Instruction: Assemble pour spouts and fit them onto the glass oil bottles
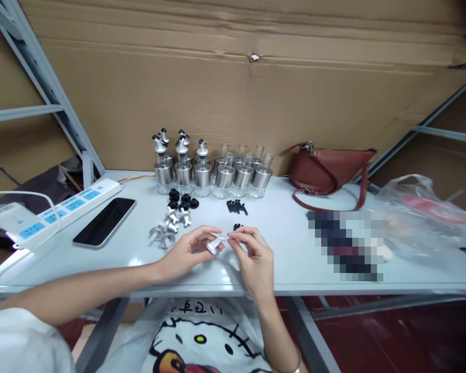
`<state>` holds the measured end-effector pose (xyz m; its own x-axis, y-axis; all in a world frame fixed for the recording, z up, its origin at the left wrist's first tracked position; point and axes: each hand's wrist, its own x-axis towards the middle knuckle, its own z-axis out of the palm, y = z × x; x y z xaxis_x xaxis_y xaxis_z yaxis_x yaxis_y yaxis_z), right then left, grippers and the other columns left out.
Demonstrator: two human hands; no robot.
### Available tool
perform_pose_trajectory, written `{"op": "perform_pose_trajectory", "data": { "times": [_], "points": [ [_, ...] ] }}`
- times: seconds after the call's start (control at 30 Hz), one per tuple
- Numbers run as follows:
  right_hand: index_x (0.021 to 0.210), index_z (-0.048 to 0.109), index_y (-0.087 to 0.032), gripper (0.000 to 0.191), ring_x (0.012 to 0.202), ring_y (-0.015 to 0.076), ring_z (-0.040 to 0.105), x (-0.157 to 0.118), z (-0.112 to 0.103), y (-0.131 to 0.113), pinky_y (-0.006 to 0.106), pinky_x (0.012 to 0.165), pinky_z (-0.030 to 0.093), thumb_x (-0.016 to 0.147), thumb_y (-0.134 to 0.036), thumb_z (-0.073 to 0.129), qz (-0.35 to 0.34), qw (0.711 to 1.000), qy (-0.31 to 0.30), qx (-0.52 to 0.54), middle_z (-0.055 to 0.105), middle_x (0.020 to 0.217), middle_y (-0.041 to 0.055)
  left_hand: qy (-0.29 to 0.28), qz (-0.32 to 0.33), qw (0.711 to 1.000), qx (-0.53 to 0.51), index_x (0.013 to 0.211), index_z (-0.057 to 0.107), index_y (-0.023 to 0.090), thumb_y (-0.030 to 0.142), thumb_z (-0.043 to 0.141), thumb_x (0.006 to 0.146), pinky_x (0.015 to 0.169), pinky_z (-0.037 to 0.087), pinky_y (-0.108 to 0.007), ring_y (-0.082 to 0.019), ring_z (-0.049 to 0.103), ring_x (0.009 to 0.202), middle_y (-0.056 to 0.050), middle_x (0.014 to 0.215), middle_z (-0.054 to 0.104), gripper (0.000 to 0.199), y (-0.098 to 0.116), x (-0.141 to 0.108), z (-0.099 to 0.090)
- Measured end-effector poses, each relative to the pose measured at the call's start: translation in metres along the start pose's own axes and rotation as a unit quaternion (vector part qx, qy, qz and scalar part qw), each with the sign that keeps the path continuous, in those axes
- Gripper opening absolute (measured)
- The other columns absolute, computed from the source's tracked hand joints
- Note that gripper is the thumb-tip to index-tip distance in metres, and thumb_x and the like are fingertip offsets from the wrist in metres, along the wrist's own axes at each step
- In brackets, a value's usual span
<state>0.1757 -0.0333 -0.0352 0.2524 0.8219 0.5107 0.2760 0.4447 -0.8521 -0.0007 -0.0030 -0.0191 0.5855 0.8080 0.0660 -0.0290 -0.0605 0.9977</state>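
Observation:
My left hand (190, 252) grips a silver pourer spout (215, 245) by its side, the narrow end pointing right. Close to that tip, my right hand (254, 254) is pinched; whatever small piece sits between its fingertips is too tiny to make out. Beyond the left hand lie several more silver pourer spouts (171, 226) and a cluster of black stoppers (185, 199). Small black levers (236, 206) lie in a row past the right hand, with a little pile of tiny black parts (237, 227) just behind its fingers.
Glass bottles with metal bands stand at the back, some with pourers fitted (184, 173), others open-necked (243, 176). A phone (104, 223) and power strip (68, 210) lie left. A brown bag (330, 171), blurred-out item (345, 246) and plastic bag (427, 217) are right.

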Motion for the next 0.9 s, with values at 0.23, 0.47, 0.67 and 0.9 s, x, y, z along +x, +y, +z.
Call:
{"op": "perform_pose_trajectory", "data": {
  "times": [0.23,0.47,0.67,0.9],
  "points": [
    [0.084,0.075,-0.024,0.014,0.088,0.0186,0.066,-0.0012,-0.0003,-0.0007,0.033,0.079,0.055,0.083,-0.017,0.063,-0.003,1.0,-0.01,0.015,0.07,0.093,0.0062,0.0,-0.008,1.0,-0.007,0.118,0.055,0.02,0.024,0.069,0.08,0.088,0.046,-0.035,-0.02,0.063,0.096,-0.007,0.105,0.069,0.041,-0.0013,0.0009,-0.0008],
    [0.082,0.073,-0.021,0.006,0.076,0.0169,0.065,-0.0016,0.0003,-0.0038,0.029,0.069,0.054,0.077,-0.018,0.071,0.009,0.999,-0.002,0.032,0.067,0.082,0.0038,0.009,-0.022,1.0,-0.002,0.116,0.054,0.02,0.025,0.072,0.077,0.09,0.044,-0.034,-0.018,0.062,0.091,-0.005,0.102,0.07,0.043,0.0005,-0.0005,-0.0005],
    [0.086,0.076,-0.022,0.01,0.079,0.0175,0.065,-0.0027,-0.0003,-0.0031,0.031,0.074,0.054,0.08,-0.019,0.069,0.003,1.0,-0.009,0.016,0.069,0.085,0.0047,0.008,-0.016,1.0,-0.001,0.115,0.054,0.02,0.025,0.07,0.078,0.09,0.043,-0.034,-0.017,0.061,0.092,-0.004,0.102,0.069,0.041,-0.001,0.0002,-0.0012],
    [0.083,0.07,-0.02,0.005,0.074,0.0155,0.063,-0.0038,0.0003,-0.0033,0.029,0.071,0.053,0.081,-0.017,0.068,-0.015,1.0,-0.002,0.019,0.067,0.079,0.0027,0.008,-0.019,1.0,0.004,0.115,0.055,0.02,0.026,0.071,0.077,0.089,0.043,-0.034,-0.018,0.061,0.09,-0.004,0.1,0.069,0.042,-0.0003,0.0003,-0.0005]
  ]
}}
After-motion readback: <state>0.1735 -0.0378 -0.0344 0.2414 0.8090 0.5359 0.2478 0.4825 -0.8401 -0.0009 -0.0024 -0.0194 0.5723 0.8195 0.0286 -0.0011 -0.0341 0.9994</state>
